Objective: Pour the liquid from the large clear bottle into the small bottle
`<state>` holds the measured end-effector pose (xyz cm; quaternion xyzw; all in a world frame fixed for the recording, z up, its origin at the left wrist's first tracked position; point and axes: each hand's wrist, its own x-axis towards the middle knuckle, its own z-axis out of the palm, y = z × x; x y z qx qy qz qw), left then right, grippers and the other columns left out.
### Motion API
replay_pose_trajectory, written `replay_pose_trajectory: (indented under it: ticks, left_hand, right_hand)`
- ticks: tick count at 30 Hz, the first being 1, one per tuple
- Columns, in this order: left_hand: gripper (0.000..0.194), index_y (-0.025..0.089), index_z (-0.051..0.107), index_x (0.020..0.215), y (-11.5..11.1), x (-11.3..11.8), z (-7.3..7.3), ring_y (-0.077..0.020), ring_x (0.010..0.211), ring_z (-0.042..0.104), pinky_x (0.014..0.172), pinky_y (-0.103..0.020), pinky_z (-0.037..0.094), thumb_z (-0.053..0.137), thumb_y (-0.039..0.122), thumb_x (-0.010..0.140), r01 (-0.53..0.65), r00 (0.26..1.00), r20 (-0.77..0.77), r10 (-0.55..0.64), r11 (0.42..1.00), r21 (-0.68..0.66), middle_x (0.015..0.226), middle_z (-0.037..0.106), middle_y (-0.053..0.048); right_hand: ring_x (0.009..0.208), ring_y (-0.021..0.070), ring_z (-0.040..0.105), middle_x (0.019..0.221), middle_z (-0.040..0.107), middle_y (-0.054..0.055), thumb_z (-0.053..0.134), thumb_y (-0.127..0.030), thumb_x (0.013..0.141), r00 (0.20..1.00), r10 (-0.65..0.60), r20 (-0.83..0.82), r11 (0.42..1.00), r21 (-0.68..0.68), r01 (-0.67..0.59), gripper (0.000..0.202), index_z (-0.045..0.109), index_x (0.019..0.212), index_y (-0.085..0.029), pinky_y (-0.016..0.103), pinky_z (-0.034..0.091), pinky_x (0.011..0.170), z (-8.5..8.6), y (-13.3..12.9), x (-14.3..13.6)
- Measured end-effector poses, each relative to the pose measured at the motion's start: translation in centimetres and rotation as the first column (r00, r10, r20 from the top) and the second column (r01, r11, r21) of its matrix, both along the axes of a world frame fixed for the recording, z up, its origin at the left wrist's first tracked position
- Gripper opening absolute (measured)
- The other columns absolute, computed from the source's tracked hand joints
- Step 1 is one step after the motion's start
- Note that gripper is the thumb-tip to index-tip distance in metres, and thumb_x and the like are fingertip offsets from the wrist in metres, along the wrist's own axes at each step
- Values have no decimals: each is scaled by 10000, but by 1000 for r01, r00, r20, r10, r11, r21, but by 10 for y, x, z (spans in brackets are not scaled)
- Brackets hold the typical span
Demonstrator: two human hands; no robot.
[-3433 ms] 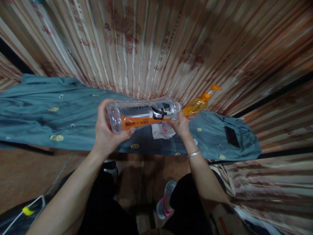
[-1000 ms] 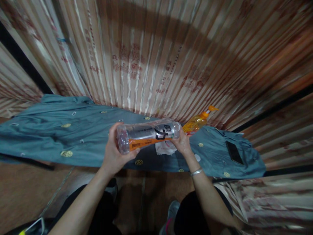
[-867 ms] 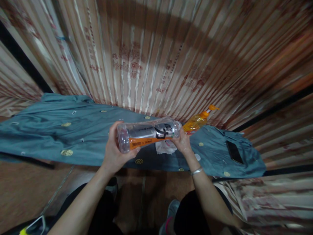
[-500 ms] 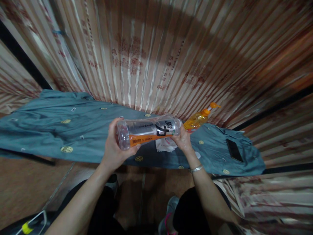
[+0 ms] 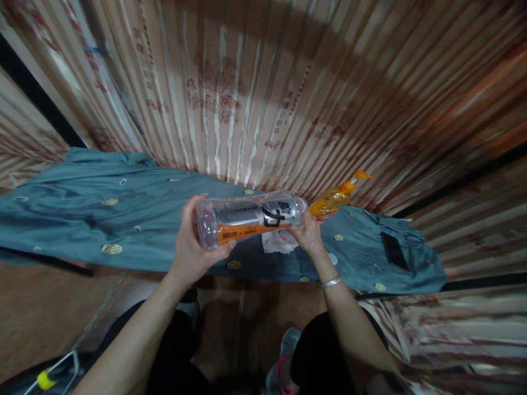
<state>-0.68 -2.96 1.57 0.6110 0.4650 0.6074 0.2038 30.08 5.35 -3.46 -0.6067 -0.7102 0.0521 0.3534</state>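
Holds clear bottle [image 5: 251,219] sideways over blue-green cloth [image 5: 144,216]; clasps base [image 5: 206,226] in left hand [image 5: 191,247], pinches neck [image 5: 298,207] in right hand [image 5: 308,233].

The left hand [image 5: 192,253] holds a clear bottle [image 5: 251,220] sideways by its base, the right hand [image 5: 309,235] its neck; a pump bottle [image 5: 331,201] stands beyond, a phone [image 5: 394,252] lies right on blue cloth [image 5: 152,219].

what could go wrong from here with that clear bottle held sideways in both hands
The clear bottle is held sideways, left hand at its base and right hand at its neck, so it might slip if either grip loosened. The yellow pump bottle shows just beyond the right hand, so a sweep that way could perhaps knock it over.
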Motion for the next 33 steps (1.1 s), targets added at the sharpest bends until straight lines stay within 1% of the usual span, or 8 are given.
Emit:
replay_pose_trajectory:
  ticks: [4, 8, 13, 18, 22, 29, 33]
  left_hand:
    - [822, 251, 479, 1319, 0, 0, 1, -249, 993, 675, 863, -398, 607, 861, 466, 624, 2, 1000, 10, -2, 1000, 3, 1173, 633, -61]
    - [831, 256, 483, 1311, 0, 0, 1, -256, 1020, 671, 876, -402, 604, 868, 474, 608, 1, 1000, 16, -1, 1000, -6, 1196, 626, -65]
    - [844, 259, 478, 1317, 0, -1, 0, -262, 1014, 673, 883, -417, 605, 872, 494, 609, -10, 1000, 3, 10, 1000, -9, 1192, 628, -64]
    - [828, 252, 480, 1317, 0, 0, 2, -262, 1004, 676, 878, -414, 604, 868, 474, 620, -7, 1000, -2, 7, 1000, 3, 1162, 637, -58]
    - [837, 258, 473, 1309, 0, -1, 3, -268, 1006, 677, 877, -424, 605, 868, 507, 614, -2, 1000, -4, 2, 1000, -13, 1161, 638, -59]
    - [856, 250, 468, 1336, 1, -2, 0, -262, 1011, 675, 878, -415, 605, 861, 522, 626, 0, 1000, -20, 0, 1000, -3, 1173, 633, -60]
    - [840, 249, 475, 1325, 1, -1, -1, -258, 995, 677, 861, -407, 610, 863, 506, 626, -5, 1000, -8, 5, 1000, 10, 1161, 635, -61]
  right_hand:
    - [1013, 340, 756, 1132, 781, 112, 764, -482, 775, 1000, -21, 2, 1000, -11, 21, 676, 567, 1364, -215, 436, 590, 895, 0, 0, -1]
    - [1013, 342, 757, 1116, 784, 100, 760, -498, 782, 1000, -20, -3, 1000, -5, 20, 661, 571, 1355, -228, 438, 595, 887, -2, 0, 0]
    - [958, 337, 768, 1061, 787, 92, 773, -477, 778, 999, -34, 18, 999, -11, 34, 639, 578, 1334, -231, 426, 601, 860, -2, 0, 0]
    - [1000, 347, 762, 1084, 782, 92, 777, -459, 775, 999, -34, 4, 999, -38, 34, 623, 587, 1322, -230, 456, 595, 903, 3, -1, -2]
    - [1016, 350, 756, 1109, 781, 93, 782, -442, 764, 999, -40, 0, 998, -41, 40, 640, 582, 1335, -233, 469, 594, 913, 3, -1, -3]
    - [962, 331, 765, 1065, 785, 85, 777, -441, 773, 999, -40, 3, 999, -14, 40, 613, 591, 1318, -234, 443, 603, 884, 1, 0, -2]
    - [1011, 344, 757, 1093, 785, 103, 779, -449, 776, 999, -33, 4, 999, -18, 33, 617, 592, 1317, -219, 447, 598, 895, 2, -1, -3]
